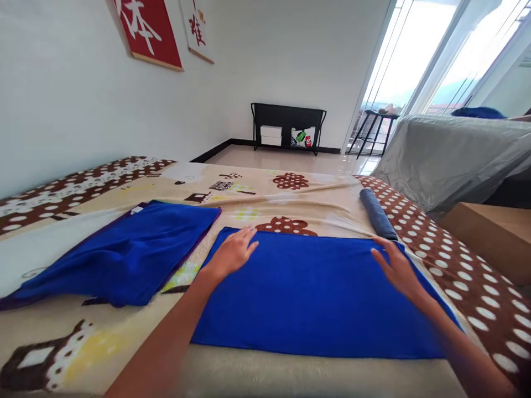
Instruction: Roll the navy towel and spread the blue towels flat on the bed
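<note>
A blue towel lies spread flat on the patterned blanket in front of me. My left hand is over its far left corner, fingers stretched out and holding nothing. Near the far right corner, my right hand is also open, thumb and fingers apart. Whether either hand touches the cloth, I cannot tell. To the left lies a second blue towel, rumpled, with a purple edge and a small white label. A rolled grey-blue towel rests just beyond my right hand.
The blanket covers a bed, with a brown dotted border at right. A cardboard box and a plastic-covered piece of furniture stand to the right. Against the back wall is a black rack; a dark stool stands by the window.
</note>
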### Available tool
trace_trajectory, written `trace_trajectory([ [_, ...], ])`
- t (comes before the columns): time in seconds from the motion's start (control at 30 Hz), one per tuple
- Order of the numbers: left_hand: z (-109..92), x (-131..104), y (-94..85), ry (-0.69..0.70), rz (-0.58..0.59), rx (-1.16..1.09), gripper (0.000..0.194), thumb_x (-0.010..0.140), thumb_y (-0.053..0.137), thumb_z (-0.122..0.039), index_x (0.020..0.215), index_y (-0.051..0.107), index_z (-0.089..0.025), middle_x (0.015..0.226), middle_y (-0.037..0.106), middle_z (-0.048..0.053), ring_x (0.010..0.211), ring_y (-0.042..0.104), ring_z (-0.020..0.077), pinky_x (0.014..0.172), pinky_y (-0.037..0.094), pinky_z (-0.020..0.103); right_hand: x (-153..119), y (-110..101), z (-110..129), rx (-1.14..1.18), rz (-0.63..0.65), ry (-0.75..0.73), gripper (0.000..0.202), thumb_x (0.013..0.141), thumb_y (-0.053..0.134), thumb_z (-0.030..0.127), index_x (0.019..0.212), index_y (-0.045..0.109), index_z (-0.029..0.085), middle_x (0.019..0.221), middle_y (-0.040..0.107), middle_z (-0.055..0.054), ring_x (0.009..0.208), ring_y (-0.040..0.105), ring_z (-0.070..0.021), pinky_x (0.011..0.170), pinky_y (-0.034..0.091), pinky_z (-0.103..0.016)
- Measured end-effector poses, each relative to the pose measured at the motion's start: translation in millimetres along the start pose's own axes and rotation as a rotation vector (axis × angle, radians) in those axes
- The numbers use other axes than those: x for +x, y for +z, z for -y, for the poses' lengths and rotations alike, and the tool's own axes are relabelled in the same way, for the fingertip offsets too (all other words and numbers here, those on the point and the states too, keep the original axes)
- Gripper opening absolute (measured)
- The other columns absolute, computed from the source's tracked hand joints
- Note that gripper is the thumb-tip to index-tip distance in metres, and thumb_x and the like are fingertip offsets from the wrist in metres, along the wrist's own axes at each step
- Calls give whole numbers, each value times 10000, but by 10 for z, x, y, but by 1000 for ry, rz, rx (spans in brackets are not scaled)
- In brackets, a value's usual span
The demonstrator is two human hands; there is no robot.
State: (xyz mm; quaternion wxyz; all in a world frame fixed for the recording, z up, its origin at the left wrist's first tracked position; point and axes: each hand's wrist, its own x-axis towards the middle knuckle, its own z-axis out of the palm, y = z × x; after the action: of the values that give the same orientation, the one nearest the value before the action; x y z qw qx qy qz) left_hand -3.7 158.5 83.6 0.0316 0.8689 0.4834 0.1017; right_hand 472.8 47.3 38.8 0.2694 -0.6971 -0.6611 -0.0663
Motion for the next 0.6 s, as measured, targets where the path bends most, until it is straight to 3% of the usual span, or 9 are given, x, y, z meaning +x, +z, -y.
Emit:
trace_trajectory([
  [0.07, 170, 173, 113, -102, 1, 29, 600, 1019, 229, -482, 1511, 352, -162, 1579, 369, 118, 1472, 309, 256, 1204, 235, 467, 44, 252, 56, 12, 74, -50, 479, 974, 510, 483, 1389, 503, 245, 1458, 497, -97, 1336, 476, -265, 1115, 377, -523],
  [0.17, 434, 169, 308, -146, 39, 50, 591, 1005, 262, -524, 1524, 331, -251, 1600, 334, 53, 1481, 295, 237, 1200, 225, 484, 96, 515, -75, 12, 196, -87, 519, 960, 418, 592, 1413, 499, 353, 1484, 503, -22, 1400, 427, -228, 1153, 354, -440],
  [0.23, 605, 74, 386, -161, 44, 58, 573, 999, 275, -543, 1525, 312, -318, 1613, 302, 3, 1489, 276, 216, 1206, 207, 479, 74, 517, -352, -6, 229, -54, 559, 945, 367, 628, 1431, 482, 376, 1496, 488, 5, 1412, 412, -217, 1152, 362, -413],
  [0.4, 873, -42, 412, -251, 18, 78, 594, 1002, 255, -545, 1544, 265, -301, 1630, 259, 30, 1502, 237, 238, 1207, 167, 517, -68, 311, -1142, -93, 190, 177, 691, 948, 202, 585, 1436, 490, 189, 1445, 531, -128, 1351, 490, -265, 1123, 400, -430],
  [0.5, 888, -4, 404, -271, 21, 89, 592, 1004, 273, -541, 1543, 267, -297, 1635, 251, 31, 1506, 222, 239, 1214, 150, 511, -86, 341, -1303, -132, 187, 244, 658, 954, 239, 572, 1419, 494, 184, 1441, 538, -121, 1350, 491, -246, 1155, 355, -398],
  [0.6, 838, 81, 404, -311, 32, 101, 565, 995, 367, -523, 1511, 336, -296, 1609, 323, 54, 1487, 266, 273, 1205, 140, 584, -66, 410, -1288, -186, 157, 303, 599, 964, 349, 560, 1414, 482, 188, 1506, 459, -122, 1428, 373, -269, 1205, 227, -479],
])
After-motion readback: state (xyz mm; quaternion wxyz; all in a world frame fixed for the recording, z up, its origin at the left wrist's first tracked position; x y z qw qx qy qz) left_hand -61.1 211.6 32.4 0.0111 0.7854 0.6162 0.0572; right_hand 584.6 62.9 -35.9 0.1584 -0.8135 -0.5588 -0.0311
